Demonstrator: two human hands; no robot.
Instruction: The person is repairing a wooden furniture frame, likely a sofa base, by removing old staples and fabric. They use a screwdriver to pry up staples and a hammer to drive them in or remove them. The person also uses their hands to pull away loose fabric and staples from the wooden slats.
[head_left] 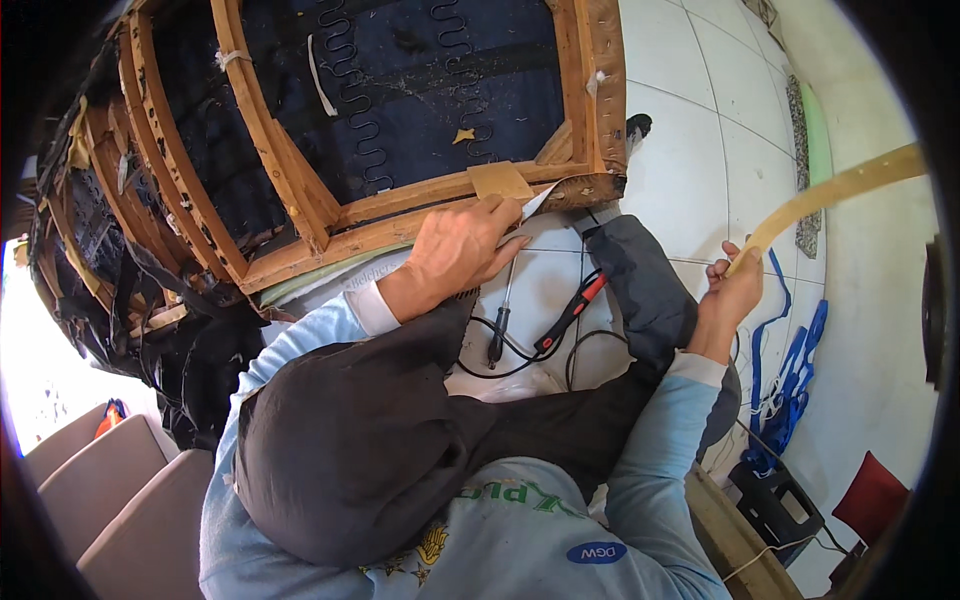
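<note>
At nine to twelve o'clock lies an upturned sofa frame (pixel 300 200), its bare wooden rails and zigzag springs (pixel 350 100) showing over dark cloth. A square tan patch (pixel 500 180) sits on the near rail, at about twelve o'clock from the left hand.

The left hand (pixel 462 250) rests flat on that rail, fingers spread and pressing down just below the patch, closed on nothing. It looks to be pinning the end of the strap against the wood. Just under it, at six o'clock, a screwdriver (pixel 500 320) with a dark handle lies on the floor (pixel 680 150), and beside it a red-and-black tool (pixel 570 312) with a black cord (pixel 520 362) looping away.

The right hand (pixel 732 290), at three o'clock from the left, is closed in a fist around a yellowish webbing strap (pixel 840 190), which runs up and away toward two o'clock. Whether the strap reaches the rail under the left hand I cannot tell; the knee (pixel 640 280) hides that stretch.

To do this well, I judge the left hand should keep firm, flat pressure on the rail while the right draws the strap evenly in line with the frame, without twisting it.

Blue straps (pixel 790 370) lie on the white tiles at four o'clock, near a black box (pixel 775 505).
</note>
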